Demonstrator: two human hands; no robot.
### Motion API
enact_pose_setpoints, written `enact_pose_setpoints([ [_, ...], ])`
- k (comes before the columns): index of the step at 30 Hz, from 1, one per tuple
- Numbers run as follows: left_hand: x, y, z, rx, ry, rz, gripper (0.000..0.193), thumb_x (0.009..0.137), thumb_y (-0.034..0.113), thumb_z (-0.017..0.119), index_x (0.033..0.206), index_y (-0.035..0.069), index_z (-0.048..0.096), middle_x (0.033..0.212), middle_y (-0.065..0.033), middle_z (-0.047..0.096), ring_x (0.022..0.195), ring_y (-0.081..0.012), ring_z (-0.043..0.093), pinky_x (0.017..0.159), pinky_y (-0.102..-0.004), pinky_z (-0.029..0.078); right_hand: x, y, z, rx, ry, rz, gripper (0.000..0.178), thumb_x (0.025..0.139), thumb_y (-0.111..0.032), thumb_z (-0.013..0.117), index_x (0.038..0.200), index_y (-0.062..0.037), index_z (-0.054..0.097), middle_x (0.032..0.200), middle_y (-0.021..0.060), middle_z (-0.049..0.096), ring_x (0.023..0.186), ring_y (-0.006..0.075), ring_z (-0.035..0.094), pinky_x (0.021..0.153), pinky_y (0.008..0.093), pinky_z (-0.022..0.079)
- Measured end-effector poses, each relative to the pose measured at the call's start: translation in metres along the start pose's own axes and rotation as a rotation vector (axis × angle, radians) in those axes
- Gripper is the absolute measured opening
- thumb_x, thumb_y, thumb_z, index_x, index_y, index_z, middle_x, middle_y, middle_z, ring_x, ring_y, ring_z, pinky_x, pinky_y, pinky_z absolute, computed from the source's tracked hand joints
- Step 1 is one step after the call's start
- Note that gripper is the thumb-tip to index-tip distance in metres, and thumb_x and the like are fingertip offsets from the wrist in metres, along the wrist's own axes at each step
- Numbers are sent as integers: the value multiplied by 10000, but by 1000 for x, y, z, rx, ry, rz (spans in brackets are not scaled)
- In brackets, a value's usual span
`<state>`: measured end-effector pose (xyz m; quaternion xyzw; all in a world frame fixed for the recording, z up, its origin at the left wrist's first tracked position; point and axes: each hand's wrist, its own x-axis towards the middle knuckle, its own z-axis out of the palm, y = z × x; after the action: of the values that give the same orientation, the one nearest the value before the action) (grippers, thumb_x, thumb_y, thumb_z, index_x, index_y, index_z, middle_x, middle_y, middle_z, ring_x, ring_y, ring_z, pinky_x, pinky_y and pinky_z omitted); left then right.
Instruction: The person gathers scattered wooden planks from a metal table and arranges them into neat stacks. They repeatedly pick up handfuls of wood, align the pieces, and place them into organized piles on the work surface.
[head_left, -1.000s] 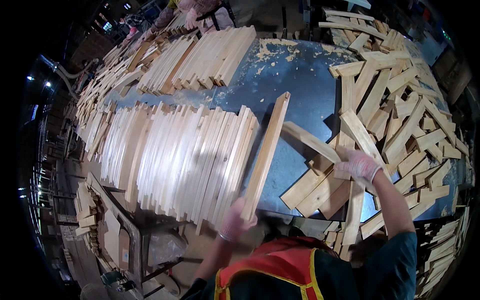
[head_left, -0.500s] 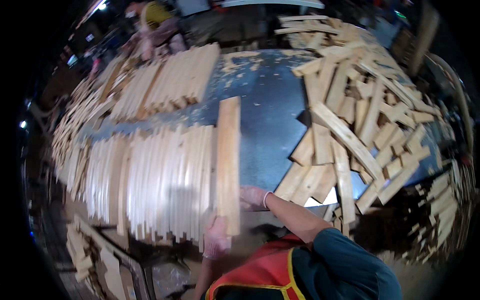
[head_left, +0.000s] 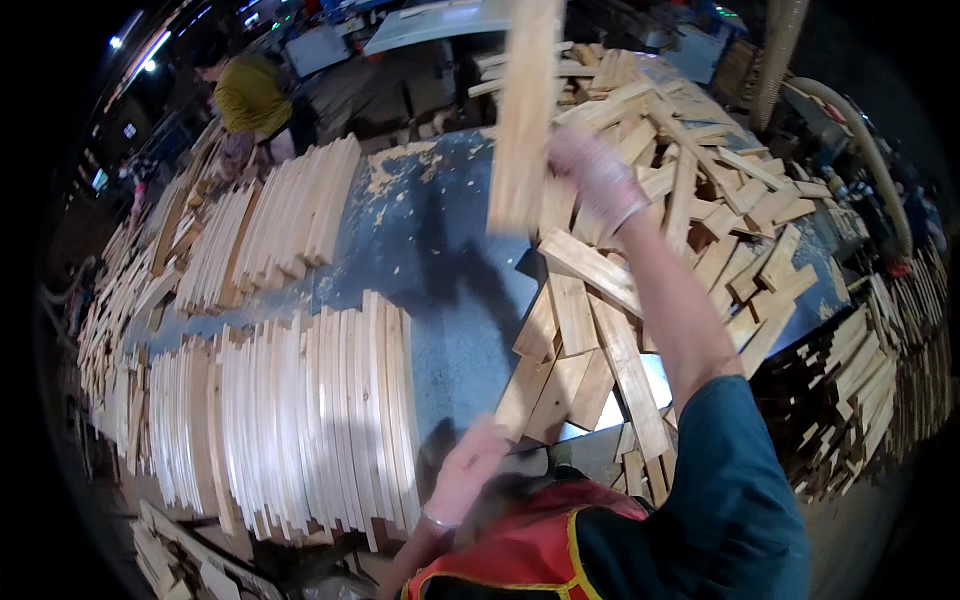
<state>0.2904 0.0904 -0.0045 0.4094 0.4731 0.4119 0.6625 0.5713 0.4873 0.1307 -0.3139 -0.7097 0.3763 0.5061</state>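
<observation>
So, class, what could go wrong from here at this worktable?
The raised board by the right hand, blurred here, might strike the loose heap, whose pieces cross at odd angles and could slide.

One long board seems to reach past the table's near edge, so it might get bumped.

The left hand is close to some board ends and could be pinched if they shift.

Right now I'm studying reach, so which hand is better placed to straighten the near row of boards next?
Probably the left: the left hand looks empty, close to the near row. The right hand is farther off, holding a raised board.
</observation>
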Motion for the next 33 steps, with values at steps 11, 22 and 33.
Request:
enact_pose_setpoints([
  [11,10,-26,51,48,-34,-65,467,1000,75,649,1443,12,518,1150,-1,574,1097,-73,524,1011,-254,425,-192,101,-53,-1015,-321,676,895,771,-357,813,1537,-64,453,1342,248,644,1215,412,639,1050,454,515],
  [22,-4,-37,45,527,64,-9,627,995,282,693,1532,43,477,1273,-152,652,1086,-261,668,961,-366,523,-111,108,84,-1331,-252,450,966,775,-432,812,1582,-151,360,1499,230,525,1330,476,540,1091,513,472],
  [33,-188,-44,-61,727,698,14,610,866,323,723,1402,76,572,1333,-221,638,1186,-396,637,1027,-449,513,-231,103,112,-67,-113,840,674,814,-150,739,1432,-22,502,1104,106,648,953,233,657,830,369,561],
])
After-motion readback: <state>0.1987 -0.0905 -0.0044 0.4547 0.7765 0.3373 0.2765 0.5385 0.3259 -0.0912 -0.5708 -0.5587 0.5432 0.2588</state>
